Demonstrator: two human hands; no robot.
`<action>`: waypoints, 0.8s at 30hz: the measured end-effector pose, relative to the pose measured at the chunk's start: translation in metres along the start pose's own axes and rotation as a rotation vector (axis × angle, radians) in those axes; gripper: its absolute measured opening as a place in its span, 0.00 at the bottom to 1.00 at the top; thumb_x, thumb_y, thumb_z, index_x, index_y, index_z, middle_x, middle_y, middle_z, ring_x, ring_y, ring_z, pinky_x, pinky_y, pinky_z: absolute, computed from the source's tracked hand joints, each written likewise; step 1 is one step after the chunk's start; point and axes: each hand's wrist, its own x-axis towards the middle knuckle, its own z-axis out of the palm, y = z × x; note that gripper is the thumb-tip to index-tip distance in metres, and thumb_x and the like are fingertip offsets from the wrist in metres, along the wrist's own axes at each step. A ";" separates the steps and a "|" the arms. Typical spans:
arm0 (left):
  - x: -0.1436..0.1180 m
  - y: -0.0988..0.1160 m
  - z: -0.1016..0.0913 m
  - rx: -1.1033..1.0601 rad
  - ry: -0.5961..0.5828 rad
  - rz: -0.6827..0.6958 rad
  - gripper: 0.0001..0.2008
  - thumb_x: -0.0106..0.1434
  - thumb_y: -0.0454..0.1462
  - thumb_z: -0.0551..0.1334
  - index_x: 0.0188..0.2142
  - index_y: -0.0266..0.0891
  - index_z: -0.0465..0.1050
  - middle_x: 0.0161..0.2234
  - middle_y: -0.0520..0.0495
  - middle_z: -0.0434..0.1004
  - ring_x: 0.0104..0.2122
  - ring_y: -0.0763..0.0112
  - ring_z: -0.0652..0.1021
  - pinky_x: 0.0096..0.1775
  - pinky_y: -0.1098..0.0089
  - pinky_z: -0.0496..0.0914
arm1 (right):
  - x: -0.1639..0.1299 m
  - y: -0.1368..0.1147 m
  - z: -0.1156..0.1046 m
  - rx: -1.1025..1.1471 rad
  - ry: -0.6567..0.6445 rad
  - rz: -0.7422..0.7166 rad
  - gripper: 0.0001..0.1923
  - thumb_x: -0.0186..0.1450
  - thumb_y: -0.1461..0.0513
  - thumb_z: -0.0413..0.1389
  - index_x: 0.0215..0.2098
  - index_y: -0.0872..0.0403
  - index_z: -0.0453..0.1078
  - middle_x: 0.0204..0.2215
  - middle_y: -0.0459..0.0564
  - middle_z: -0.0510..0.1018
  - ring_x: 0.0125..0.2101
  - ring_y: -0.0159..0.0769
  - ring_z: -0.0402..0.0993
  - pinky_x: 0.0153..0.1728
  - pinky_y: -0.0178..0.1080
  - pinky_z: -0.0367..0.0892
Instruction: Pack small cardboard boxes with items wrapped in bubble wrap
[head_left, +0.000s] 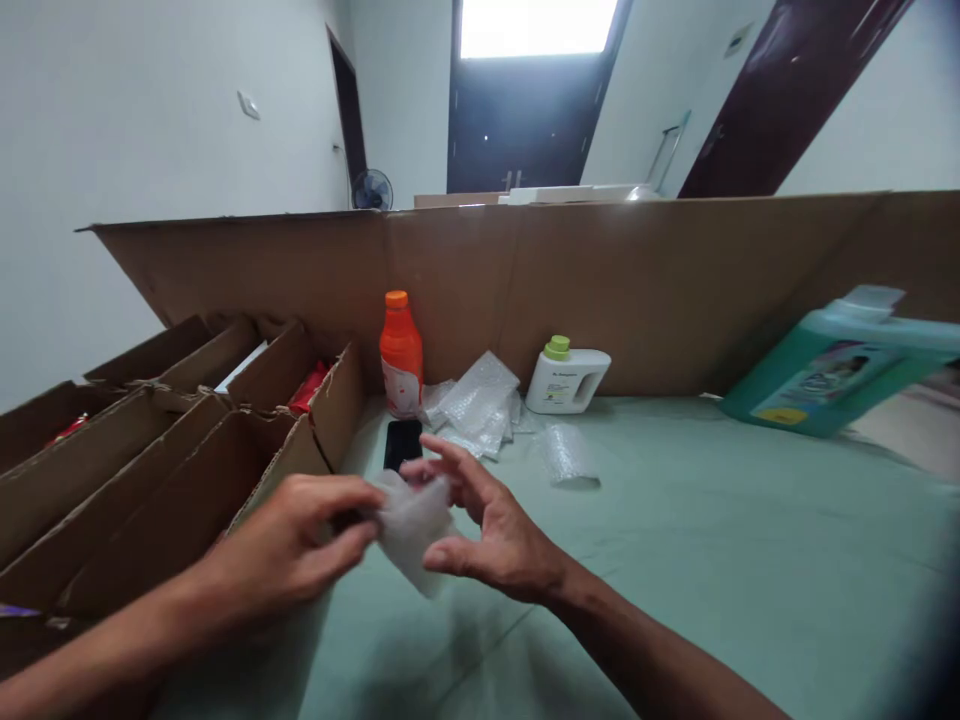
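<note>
Between my hands hangs a translucent plastic piece [412,525], perhaps a bubble wrap pouch, slightly blurred. Thumb and fingers of my left hand [319,535] pinch its left edge. My right hand [499,525] is at its right side, with thumb and fingers spread apart; whether they touch the plastic I cannot tell. Just beyond lies a black phone [403,443], partly covered by my right fingers. Farther back, several bubble wrap sheets [480,400] lie in a loose pile, and a curled bubble wrap piece [568,455] rests to their right.
On the left stand cardboard compartments [202,470], some with red packets [309,388]. An orange bottle [401,355] and a white jug with green cap [568,380] stand by the cardboard wall [637,290]. A large teal bottle [832,370] is at right on the green cloth [720,530].
</note>
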 end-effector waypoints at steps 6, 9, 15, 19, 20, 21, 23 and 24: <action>0.012 -0.006 0.001 -0.293 0.112 -0.228 0.25 0.63 0.43 0.62 0.60 0.47 0.68 0.49 0.45 0.80 0.38 0.67 0.82 0.39 0.68 0.77 | -0.002 0.029 -0.092 -0.303 0.333 0.253 0.28 0.59 0.46 0.61 0.52 0.52 0.73 0.45 0.53 0.80 0.40 0.44 0.77 0.39 0.44 0.73; 0.007 -0.040 -0.055 -0.090 0.516 -0.404 0.18 0.63 0.45 0.63 0.51 0.45 0.75 0.46 0.47 0.82 0.44 0.61 0.80 0.46 0.64 0.76 | 0.003 0.060 -0.165 -0.617 0.685 0.341 0.39 0.54 0.40 0.59 0.56 0.54 0.69 0.51 0.63 0.77 0.45 0.57 0.75 0.45 0.55 0.70; 0.014 -0.145 -0.167 0.323 0.724 -0.817 0.15 0.63 0.35 0.58 0.49 0.38 0.74 0.46 0.46 0.80 0.41 0.64 0.78 0.44 0.66 0.73 | -0.001 0.152 -0.197 -0.813 0.518 0.223 0.26 0.57 0.39 0.53 0.45 0.42 0.74 0.48 0.61 0.80 0.43 0.62 0.78 0.42 0.61 0.72; 0.038 -0.196 -0.186 0.326 0.582 -0.979 0.09 0.64 0.34 0.62 0.44 0.35 0.76 0.36 0.47 0.79 0.34 0.69 0.77 0.38 0.68 0.72 | -0.005 0.208 -0.168 -1.094 0.329 0.086 0.28 0.62 0.41 0.48 0.49 0.48 0.74 0.54 0.60 0.78 0.54 0.60 0.74 0.51 0.61 0.70; 0.043 -0.206 -0.187 0.311 0.539 -1.008 0.08 0.66 0.36 0.62 0.43 0.35 0.75 0.35 0.48 0.78 0.32 0.70 0.76 0.36 0.68 0.72 | -0.005 0.218 -0.164 -1.157 0.321 0.071 0.28 0.64 0.43 0.46 0.50 0.49 0.75 0.55 0.60 0.77 0.55 0.60 0.73 0.51 0.61 0.70; 0.047 -0.214 -0.187 0.293 0.493 -1.037 0.09 0.67 0.39 0.63 0.42 0.35 0.75 0.34 0.49 0.77 0.31 0.71 0.76 0.35 0.68 0.73 | -0.005 0.228 -0.163 -1.208 0.324 0.053 0.28 0.65 0.44 0.45 0.50 0.50 0.75 0.56 0.60 0.77 0.55 0.59 0.73 0.51 0.60 0.71; 0.053 -0.228 -0.188 0.262 0.409 -1.081 0.12 0.69 0.43 0.62 0.40 0.35 0.74 0.33 0.51 0.76 0.28 0.74 0.76 0.32 0.69 0.73 | -0.005 0.243 -0.165 -1.273 0.328 0.006 0.28 0.66 0.46 0.45 0.50 0.51 0.75 0.56 0.61 0.76 0.55 0.59 0.73 0.51 0.59 0.71; 0.055 -0.234 -0.189 0.253 0.380 -1.089 0.12 0.68 0.44 0.63 0.39 0.35 0.74 0.32 0.51 0.76 0.27 0.74 0.75 0.31 0.70 0.72 | -0.006 0.249 -0.169 -1.292 0.326 -0.010 0.27 0.66 0.46 0.45 0.50 0.51 0.75 0.56 0.60 0.76 0.55 0.58 0.73 0.51 0.59 0.71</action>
